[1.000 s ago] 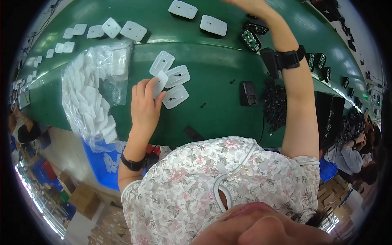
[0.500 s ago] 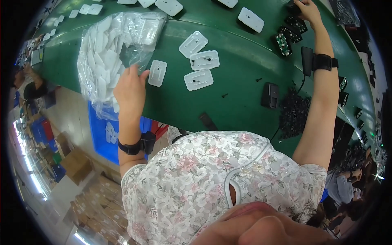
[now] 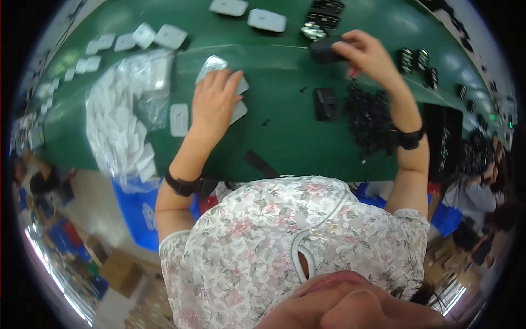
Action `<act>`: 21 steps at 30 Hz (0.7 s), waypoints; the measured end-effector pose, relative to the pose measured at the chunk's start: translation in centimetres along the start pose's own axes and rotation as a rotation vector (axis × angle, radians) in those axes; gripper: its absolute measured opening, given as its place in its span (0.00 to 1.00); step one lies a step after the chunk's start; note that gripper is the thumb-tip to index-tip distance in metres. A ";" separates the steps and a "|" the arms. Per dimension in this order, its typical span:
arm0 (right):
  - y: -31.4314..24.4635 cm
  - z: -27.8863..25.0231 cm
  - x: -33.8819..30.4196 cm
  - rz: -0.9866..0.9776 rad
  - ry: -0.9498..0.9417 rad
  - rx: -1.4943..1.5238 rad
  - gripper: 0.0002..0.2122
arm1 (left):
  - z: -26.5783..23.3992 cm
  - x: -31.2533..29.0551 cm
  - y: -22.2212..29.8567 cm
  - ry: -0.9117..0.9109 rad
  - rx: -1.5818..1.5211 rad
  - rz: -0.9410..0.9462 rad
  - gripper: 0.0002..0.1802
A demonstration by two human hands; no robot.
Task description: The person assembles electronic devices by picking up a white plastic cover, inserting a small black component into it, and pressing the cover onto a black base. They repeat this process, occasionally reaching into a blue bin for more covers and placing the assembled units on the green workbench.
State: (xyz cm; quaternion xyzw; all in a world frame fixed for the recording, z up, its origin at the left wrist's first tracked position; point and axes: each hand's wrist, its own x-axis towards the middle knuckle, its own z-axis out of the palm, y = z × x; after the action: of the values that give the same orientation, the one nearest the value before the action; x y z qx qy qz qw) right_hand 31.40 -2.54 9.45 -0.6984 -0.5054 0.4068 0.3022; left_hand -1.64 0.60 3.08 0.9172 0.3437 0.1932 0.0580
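Observation:
My left hand [image 3: 215, 104] rests over a small group of white plastic covers [image 3: 212, 66], its fingers stretched out and partly hiding them. Whether it grips one of them does not show. Beside its wrist lies another white cover [image 3: 179, 120]. On the right, my right hand [image 3: 368, 57] is closed around a black plastic case [image 3: 324, 51], held over the green table [image 3: 285, 145]. Just beyond the case is a housing with an exposed circuit board [image 3: 313, 31].
A clear bag [image 3: 118, 115] full of white covers lies at left. A black boxy device [image 3: 325, 104] sits beside a heap of small black parts [image 3: 368, 115]. Two small dark pieces [image 3: 266, 122] and a black strip [image 3: 261, 164] lie nearer. A blue bin [image 3: 137, 219] stands below the table edge.
My left hand has moved right from beside the bag onto the white covers. My right hand has come back nearer with the black case. The whole view has shifted.

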 end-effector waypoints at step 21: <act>6.8 3.7 0.0 -0.503 0.046 -0.555 0.22 | 2.2 0.7 -2.8 0.302 -0.786 -0.345 0.26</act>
State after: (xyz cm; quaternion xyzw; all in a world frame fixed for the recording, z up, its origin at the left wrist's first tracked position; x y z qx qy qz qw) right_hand 31.30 -4.60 2.02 -0.6169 -0.7451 0.1516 0.2031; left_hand -1.97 3.26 0.57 0.7165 0.3964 0.4282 0.3823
